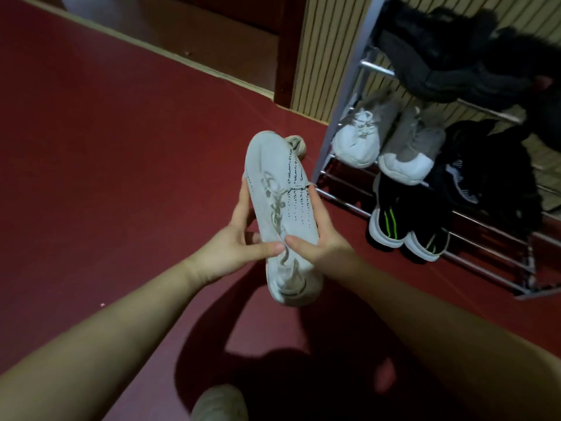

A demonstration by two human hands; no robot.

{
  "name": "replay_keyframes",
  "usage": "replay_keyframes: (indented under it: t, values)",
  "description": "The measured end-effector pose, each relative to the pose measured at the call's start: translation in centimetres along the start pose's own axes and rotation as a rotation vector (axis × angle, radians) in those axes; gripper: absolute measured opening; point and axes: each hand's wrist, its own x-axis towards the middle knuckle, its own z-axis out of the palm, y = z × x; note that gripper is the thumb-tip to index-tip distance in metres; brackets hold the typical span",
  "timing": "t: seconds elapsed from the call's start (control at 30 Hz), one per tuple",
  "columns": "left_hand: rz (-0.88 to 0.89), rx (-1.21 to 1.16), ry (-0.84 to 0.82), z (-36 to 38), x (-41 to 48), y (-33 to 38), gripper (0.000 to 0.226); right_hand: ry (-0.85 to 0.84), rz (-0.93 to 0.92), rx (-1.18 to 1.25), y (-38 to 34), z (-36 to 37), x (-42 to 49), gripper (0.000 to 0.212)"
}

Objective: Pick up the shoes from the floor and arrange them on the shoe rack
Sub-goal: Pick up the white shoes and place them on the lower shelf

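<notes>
White shoe (pixel 282 208) held mid-air, L hand (pixel 233 241) fingers curled round it, R hand (pixel 318 235) fingers clamped opp. side

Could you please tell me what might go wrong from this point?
The left hand and right hand hold the white insole by its edges, so it may slip from the shoe beneath. The black sneakers already overhang the front of the rack; a nudge could topple them.

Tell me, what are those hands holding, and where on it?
A white shoe, gripped around its middle: left hand on its left edge, right hand on its right edge, both thumbs pressed on top.
</notes>
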Motion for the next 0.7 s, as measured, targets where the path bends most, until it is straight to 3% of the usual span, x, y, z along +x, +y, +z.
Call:
replay_keyframes:
  t: [0.23, 0.4, 0.53, 0.7]
  values:
    - [0.148, 0.18, -0.158, 7.4, 2.2, 3.2, 0.126, 0.032, 0.031, 0.021, 0.7, -7.7, -6.5, 0.093]
    - [0.156, 0.234, -0.241, 12.8, 4.5, 4.9, 0.119, 0.185, -0.024, -0.103, 1.3, -12.4, -11.2, 0.094]
    - [0.166, 0.301, -0.361, 17.0, 6.2, 5.4, 0.115, 0.201, -0.096, -0.239, 1.6, -15.7, -15.4, 0.099]
    - [0.159, 0.356, -0.561, 24.2, 9.9, 5.5, 0.11, 0.424, -0.014, -0.243, 3.0, -19.1, -20.9, 0.091]
